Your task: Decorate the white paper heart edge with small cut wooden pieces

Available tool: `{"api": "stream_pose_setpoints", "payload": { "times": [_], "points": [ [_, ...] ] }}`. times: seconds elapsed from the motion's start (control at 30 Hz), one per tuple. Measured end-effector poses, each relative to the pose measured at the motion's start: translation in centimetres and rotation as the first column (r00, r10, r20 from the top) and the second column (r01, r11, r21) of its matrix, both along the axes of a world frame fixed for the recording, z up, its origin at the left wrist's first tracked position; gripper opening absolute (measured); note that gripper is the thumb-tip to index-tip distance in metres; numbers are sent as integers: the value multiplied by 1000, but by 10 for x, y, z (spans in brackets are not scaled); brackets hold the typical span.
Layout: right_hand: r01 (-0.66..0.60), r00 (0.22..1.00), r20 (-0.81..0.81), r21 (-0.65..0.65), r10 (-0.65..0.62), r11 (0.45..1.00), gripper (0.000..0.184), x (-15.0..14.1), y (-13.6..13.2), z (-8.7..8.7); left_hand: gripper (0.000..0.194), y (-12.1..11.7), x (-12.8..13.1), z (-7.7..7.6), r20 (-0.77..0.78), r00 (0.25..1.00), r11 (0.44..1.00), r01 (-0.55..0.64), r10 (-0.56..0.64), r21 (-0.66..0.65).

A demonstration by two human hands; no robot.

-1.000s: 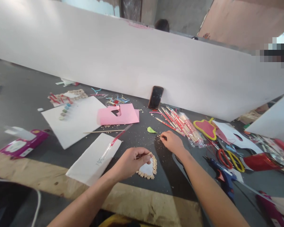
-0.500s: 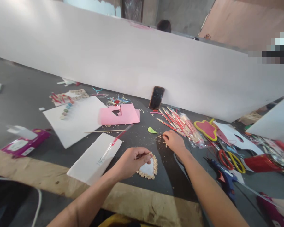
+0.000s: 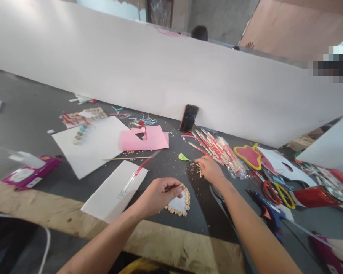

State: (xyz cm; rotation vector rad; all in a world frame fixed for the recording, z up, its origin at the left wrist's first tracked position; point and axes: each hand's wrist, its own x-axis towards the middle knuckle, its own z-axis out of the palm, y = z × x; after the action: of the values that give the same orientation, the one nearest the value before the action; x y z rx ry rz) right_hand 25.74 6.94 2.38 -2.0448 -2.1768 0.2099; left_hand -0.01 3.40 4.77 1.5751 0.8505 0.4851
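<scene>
My left hand (image 3: 166, 193) is closed, thumb and fingers pinched at the upper left edge of a small white cut-out (image 3: 177, 205). Small beige chips (image 3: 188, 198) line the rim of this cut-out, and my fingers hide part of it. To the right, my right hand (image 3: 213, 171) reaches down to a scatter of loose beige bits (image 3: 199, 170) on the dark table. Its fingers are bunched together at the bits; whether one is caught between them is too small to see.
A phone (image 3: 189, 118) leans against the white panel (image 3: 160, 72). Red-wrapped sticks (image 3: 217, 146), scissors (image 3: 270, 192) and a glue gun (image 3: 270, 215) lie to the right. Pink paper (image 3: 154, 139), a white card (image 3: 114, 192) and a purple device (image 3: 36, 173) are at left.
My right hand has shifted slightly at the loose bits, uncovering a few more of them. My left hand and the cut-out stay in place.
</scene>
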Motion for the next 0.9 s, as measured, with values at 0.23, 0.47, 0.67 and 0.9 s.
{"api": "stream_pose_setpoints", "payload": {
  "times": [0.23,0.47,0.67,0.9],
  "points": [
    [-25,1000,3,13,25,1000,32,-5,0,-4,40,0,-2,1,-7,1000,1000,-6,6,2],
    [-24,1000,14,17,23,1000,31,-7,-6,1,43,-1,-3,1,-14,1000,1000,-2,2,15],
    [-20,999,32,36,19,999,32,-14,-5,2,41,-2,-1,1,-7,1000,1000,8,-8,11],
    [128,988,70,112,-136,985,26,-5,-33,34,31,-2,-1,-1,23,999,998,-29,28,51]
  ]
}}
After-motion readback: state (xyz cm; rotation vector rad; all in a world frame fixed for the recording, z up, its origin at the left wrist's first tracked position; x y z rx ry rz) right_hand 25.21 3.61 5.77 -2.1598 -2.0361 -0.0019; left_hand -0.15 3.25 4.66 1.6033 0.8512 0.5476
